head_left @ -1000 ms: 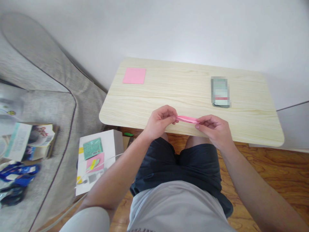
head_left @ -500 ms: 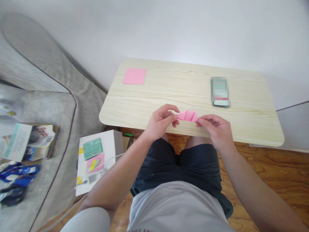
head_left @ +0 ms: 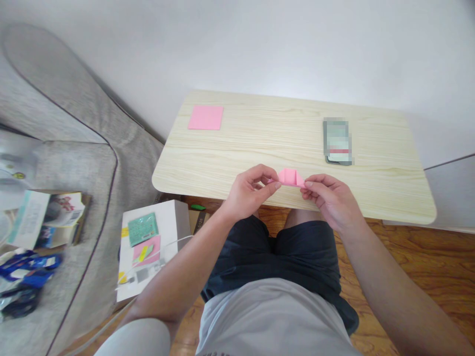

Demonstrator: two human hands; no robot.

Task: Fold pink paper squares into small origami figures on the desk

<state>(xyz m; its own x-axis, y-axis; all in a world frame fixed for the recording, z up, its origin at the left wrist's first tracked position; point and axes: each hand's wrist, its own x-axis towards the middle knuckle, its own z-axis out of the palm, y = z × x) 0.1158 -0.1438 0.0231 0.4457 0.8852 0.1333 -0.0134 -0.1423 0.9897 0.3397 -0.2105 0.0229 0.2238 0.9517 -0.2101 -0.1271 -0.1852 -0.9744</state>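
A piece of folded pink paper (head_left: 290,177) is stretched between my two hands, just above the near edge of the table. It has upright creases in its middle and narrows to a point at either end. My left hand (head_left: 256,190) pinches its left end between thumb and fingers. At the right end, my right hand (head_left: 330,198) grips the tip between thumb and forefinger, with the other fingers curled underneath. Both tips of the paper are partly hidden by my fingers.
A flat pink paper square (head_left: 206,117) lies at the table's (head_left: 260,133) back left. A phone (head_left: 337,141), its screen blurred, rests on the right. Left of the table, a white box (head_left: 181,222) carries a green packet (head_left: 143,229) and cables. A grey sofa (head_left: 85,158) holds boxes.
My left thumb and fingers have closed in on the paper's left end, and the hand has shifted slightly right. The paper's middle now stands more upright. My right hand has barely moved.
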